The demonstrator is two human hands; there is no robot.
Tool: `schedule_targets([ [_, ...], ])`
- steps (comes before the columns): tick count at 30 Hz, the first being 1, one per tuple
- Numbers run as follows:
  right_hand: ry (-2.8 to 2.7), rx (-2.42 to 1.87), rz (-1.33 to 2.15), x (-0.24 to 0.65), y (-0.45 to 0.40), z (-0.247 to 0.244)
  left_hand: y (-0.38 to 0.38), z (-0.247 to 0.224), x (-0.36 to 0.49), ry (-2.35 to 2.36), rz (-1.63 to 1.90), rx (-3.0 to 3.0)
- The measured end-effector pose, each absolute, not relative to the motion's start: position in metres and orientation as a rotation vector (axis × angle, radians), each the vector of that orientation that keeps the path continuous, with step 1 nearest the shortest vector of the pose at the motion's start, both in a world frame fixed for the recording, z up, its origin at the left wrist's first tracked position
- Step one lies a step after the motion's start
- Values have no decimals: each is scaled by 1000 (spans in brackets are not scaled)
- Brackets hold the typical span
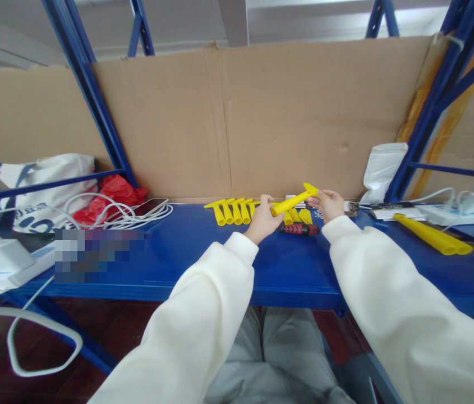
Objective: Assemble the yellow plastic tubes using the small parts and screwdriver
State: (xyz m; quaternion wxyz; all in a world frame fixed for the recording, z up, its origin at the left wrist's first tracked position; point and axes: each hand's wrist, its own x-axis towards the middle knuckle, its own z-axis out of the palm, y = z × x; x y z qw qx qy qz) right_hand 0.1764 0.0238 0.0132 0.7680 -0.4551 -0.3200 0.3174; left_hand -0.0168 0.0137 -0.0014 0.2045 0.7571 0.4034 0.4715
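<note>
Between my two hands is a yellow plastic tube with a flat cross-shaped end, tilted up to the right. My left hand is closed around its lower, open end. The fingers of my right hand pinch the flat end. Just below it, a red and black screwdriver handle lies on the blue shelf. To the left of my left hand stands a row of several similar yellow tubes with flat ends. More yellow pieces lie behind the screwdriver handle, partly hidden by the held tube.
Long yellow tubes lie at the right, near a white power strip. A white pouch leans by the right post. At the left are white cables, a red bag and a white tote. Cardboard closes the back.
</note>
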Motion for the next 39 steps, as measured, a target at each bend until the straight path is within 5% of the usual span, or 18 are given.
schedule_targets([
  [9,-1001,-1137,633,172,26,8,3,4,-22,1479,914,2460],
  [29,-1570,-1121,787,144,2,13,13,4,-29,1640,1018,2413],
  [39,-1449,-1819,4,202,12,22,15,4,-30,1651,933,2398],
])
